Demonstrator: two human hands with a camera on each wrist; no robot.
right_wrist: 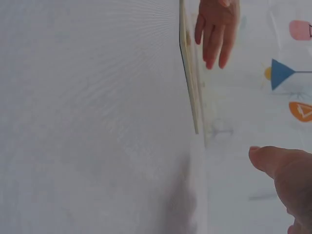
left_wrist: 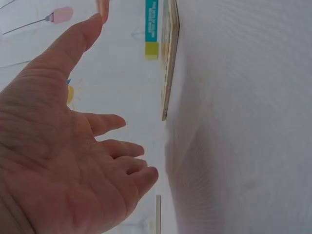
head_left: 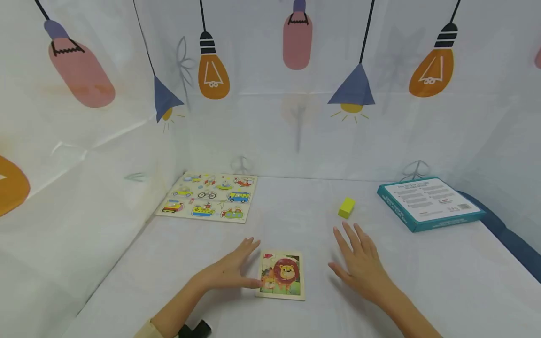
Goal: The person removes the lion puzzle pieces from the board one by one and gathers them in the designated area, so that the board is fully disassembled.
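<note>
A small lion picture puzzle (head_left: 291, 292) in a pale wooden frame lies flat on the white table. My left hand (head_left: 230, 270) hovers at its left side, fingers spread, the thumb over or near the puzzle's left edge; whether it touches cannot be told. In the left wrist view the left palm (left_wrist: 63, 151) holds nothing. To the right of the puzzle, apart from it, my right hand (head_left: 359, 267) is held above the table with its fingers spread. Just beyond those fingertips sits a yellow block (head_left: 346, 207). The right wrist view shows only the right thumb (right_wrist: 273, 161) and part of the hand.
At the back left lies a wooden board (head_left: 215, 204) with vehicle pictures. A teal and white box (head_left: 431, 204) lies at the back right. Behind the table hangs a white sheet (head_left: 262, 126) printed with lamps. A black object (head_left: 200, 329) shows beside the left forearm.
</note>
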